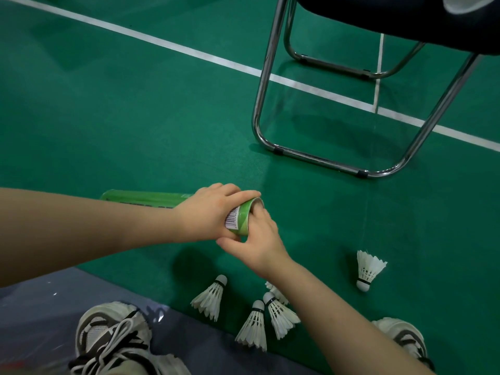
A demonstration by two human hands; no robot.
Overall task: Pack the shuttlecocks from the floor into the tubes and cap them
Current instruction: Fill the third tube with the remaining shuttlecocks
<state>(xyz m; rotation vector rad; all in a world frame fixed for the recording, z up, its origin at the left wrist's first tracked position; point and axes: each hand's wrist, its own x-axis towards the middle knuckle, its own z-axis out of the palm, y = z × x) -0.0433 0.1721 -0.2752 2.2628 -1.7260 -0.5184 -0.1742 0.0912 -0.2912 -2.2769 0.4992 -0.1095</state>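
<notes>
The left hand (213, 212) grasps the long green cardboard shuttlecock tube (140, 197) near its open end, with the tube held nearly level over the green court floor (108, 117). The right hand (259, 239) is at the tube mouth with its fingers tucked inside (whether they hold anything cannot be told). White feather shuttlecocks (253, 326) lie clustered on the floor beneath the right forearm. A lone shuttlecock (368, 269) lies apart to the right.
</notes>
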